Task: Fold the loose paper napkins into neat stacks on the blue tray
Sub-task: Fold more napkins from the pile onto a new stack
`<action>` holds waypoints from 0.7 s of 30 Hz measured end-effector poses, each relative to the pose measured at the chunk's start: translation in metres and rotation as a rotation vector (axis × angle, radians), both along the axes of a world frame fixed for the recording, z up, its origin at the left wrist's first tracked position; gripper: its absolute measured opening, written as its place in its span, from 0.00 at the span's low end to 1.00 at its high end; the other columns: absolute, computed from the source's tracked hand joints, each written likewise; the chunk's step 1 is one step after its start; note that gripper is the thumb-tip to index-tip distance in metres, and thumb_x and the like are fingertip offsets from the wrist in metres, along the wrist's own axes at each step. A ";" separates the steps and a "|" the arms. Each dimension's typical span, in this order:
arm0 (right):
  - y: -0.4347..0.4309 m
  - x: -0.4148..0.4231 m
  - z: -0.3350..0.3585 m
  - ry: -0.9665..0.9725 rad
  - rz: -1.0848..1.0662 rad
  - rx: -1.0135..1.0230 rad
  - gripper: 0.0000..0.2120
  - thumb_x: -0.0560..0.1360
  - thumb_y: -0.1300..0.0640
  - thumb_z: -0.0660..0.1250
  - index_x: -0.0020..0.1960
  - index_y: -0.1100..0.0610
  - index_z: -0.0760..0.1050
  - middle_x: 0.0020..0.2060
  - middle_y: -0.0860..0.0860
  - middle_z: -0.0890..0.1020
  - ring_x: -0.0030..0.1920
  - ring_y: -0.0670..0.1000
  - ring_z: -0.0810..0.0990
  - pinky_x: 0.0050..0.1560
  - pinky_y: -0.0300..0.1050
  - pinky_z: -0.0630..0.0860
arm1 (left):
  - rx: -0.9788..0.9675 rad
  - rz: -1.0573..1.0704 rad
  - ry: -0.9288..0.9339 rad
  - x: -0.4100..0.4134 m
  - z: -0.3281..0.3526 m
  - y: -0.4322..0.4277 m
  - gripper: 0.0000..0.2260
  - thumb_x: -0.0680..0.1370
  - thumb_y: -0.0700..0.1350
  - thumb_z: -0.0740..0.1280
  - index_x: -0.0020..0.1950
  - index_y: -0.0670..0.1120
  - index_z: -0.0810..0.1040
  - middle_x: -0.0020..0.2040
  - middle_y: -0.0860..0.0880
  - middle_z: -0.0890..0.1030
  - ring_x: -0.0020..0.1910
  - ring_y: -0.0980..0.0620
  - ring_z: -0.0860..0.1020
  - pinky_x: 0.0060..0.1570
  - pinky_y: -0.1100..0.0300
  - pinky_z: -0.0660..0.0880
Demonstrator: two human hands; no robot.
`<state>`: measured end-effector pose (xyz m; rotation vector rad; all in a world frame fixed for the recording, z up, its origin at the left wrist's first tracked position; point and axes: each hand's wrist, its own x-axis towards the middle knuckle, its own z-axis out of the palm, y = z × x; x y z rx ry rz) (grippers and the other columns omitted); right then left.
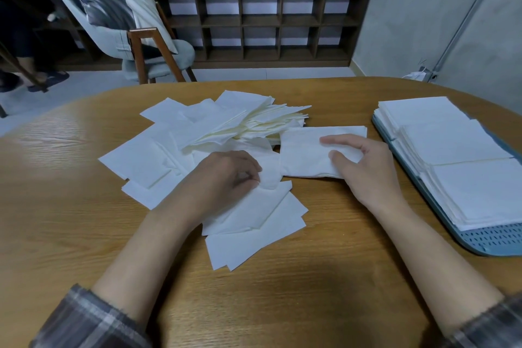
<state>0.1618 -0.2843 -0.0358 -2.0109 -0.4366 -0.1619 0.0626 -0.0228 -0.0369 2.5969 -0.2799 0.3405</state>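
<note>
**A:** Starting at the left, what's there?

**B:** The loose napkins (175,147) are spread in a messy heap across the middle-left of the wooden table (339,277). Some lie flat and some are fanned on edge toward the upper centre. None of these are on the tray yet.

**A:** And the left hand?

**B:** The left hand (226,175) rests on the heap's near side with its fingers curled down into the paper. The fingertips are hidden, so I can't tell whether it is pinching a sheet or just pinning it.

**A:** Which step is this?

**B:** I'd say a fold is being finished. Just right of centre lies a folded napkin (305,150), and the right hand (364,167) lies on its right end. The fingers are extended and the thumb is spread, so it is pressing the napkin flat, not gripping it.

**A:** What does the next move call for?

**B:** Probably the crease needs smoothing first. Then the napkin has to be lifted by an edge without springing open and carried right to the tray, with its corners squared to a stack.

**A:** What does the tray hold?

**B:** The blue tray (491,243) sits at the right edge of the frame. White stacks (452,144) run along it from the upper end to the lower end, close together and already fairly tall. Only its perforated near end shows bare.
</note>
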 end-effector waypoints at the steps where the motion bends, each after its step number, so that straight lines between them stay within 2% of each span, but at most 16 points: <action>1: 0.000 0.000 0.000 0.001 -0.001 0.000 0.16 0.79 0.66 0.68 0.57 0.48 0.87 0.56 0.34 0.85 0.59 0.26 0.75 0.58 0.18 0.63 | 0.040 -0.018 -0.019 0.000 -0.001 -0.001 0.03 0.80 0.39 0.73 0.48 0.46 0.86 0.52 0.55 0.84 0.49 0.58 0.79 0.49 0.62 0.77; 5: 0.000 -0.001 0.002 -0.011 -0.004 0.008 0.15 0.80 0.65 0.69 0.58 0.49 0.87 0.56 0.34 0.84 0.57 0.23 0.74 0.57 0.17 0.62 | 0.041 0.012 -0.056 -0.001 0.001 -0.001 0.03 0.82 0.40 0.68 0.52 0.47 0.80 0.50 0.55 0.80 0.44 0.63 0.74 0.43 0.69 0.70; 7: 0.000 -0.001 0.002 -0.013 -0.008 0.008 0.15 0.80 0.65 0.68 0.58 0.49 0.87 0.55 0.33 0.83 0.57 0.22 0.74 0.57 0.16 0.62 | 0.016 0.032 -0.059 -0.002 0.002 -0.001 0.03 0.83 0.40 0.68 0.52 0.47 0.79 0.47 0.55 0.81 0.42 0.60 0.75 0.40 0.68 0.69; 10: 0.001 -0.002 0.002 -0.017 -0.014 0.010 0.15 0.80 0.65 0.69 0.58 0.48 0.87 0.56 0.33 0.83 0.57 0.23 0.74 0.58 0.16 0.62 | -0.054 0.016 -0.072 -0.003 0.007 -0.004 0.02 0.84 0.42 0.68 0.53 0.48 0.80 0.45 0.56 0.82 0.43 0.58 0.78 0.42 0.67 0.70; 12: 0.001 -0.003 0.003 -0.025 -0.031 0.024 0.16 0.80 0.65 0.68 0.58 0.48 0.87 0.57 0.35 0.84 0.57 0.24 0.75 0.57 0.17 0.64 | -0.182 -0.003 -0.048 -0.005 0.011 -0.008 0.02 0.84 0.41 0.69 0.53 0.47 0.81 0.46 0.57 0.83 0.47 0.60 0.80 0.45 0.69 0.72; 14: 0.000 -0.003 0.003 -0.036 -0.056 0.047 0.16 0.80 0.66 0.68 0.58 0.49 0.87 0.58 0.38 0.85 0.54 0.29 0.78 0.49 0.20 0.68 | -0.325 -0.030 0.020 -0.008 0.015 -0.013 0.02 0.83 0.42 0.70 0.53 0.49 0.82 0.46 0.57 0.83 0.50 0.56 0.81 0.49 0.65 0.75; 16: -0.001 -0.002 0.004 -0.031 -0.085 0.069 0.16 0.80 0.66 0.67 0.59 0.49 0.86 0.59 0.40 0.85 0.53 0.42 0.81 0.45 0.29 0.73 | -0.415 -0.064 0.099 -0.010 0.016 -0.017 0.03 0.83 0.43 0.71 0.52 0.51 0.82 0.45 0.57 0.83 0.47 0.56 0.80 0.48 0.60 0.75; 18: -0.002 -0.002 0.004 -0.023 -0.090 0.077 0.16 0.80 0.66 0.67 0.59 0.49 0.86 0.59 0.40 0.85 0.54 0.50 0.79 0.49 0.30 0.74 | -0.463 -0.099 0.140 -0.011 0.015 -0.021 0.04 0.83 0.44 0.71 0.53 0.53 0.82 0.45 0.58 0.82 0.44 0.56 0.78 0.46 0.61 0.73; 19: -0.002 -0.003 0.005 -0.020 -0.074 0.078 0.16 0.80 0.66 0.67 0.58 0.49 0.87 0.58 0.39 0.85 0.53 0.49 0.80 0.51 0.30 0.74 | -0.477 -0.106 0.140 -0.011 0.013 -0.023 0.04 0.83 0.44 0.71 0.54 0.53 0.81 0.45 0.57 0.82 0.44 0.54 0.78 0.46 0.60 0.73; 21: -0.001 -0.006 0.008 -0.022 -0.003 0.082 0.15 0.80 0.65 0.68 0.56 0.48 0.87 0.55 0.37 0.86 0.56 0.40 0.82 0.59 0.28 0.73 | -0.512 -0.101 0.126 -0.011 0.011 -0.025 0.04 0.83 0.44 0.70 0.56 0.53 0.79 0.46 0.54 0.81 0.44 0.51 0.78 0.46 0.55 0.73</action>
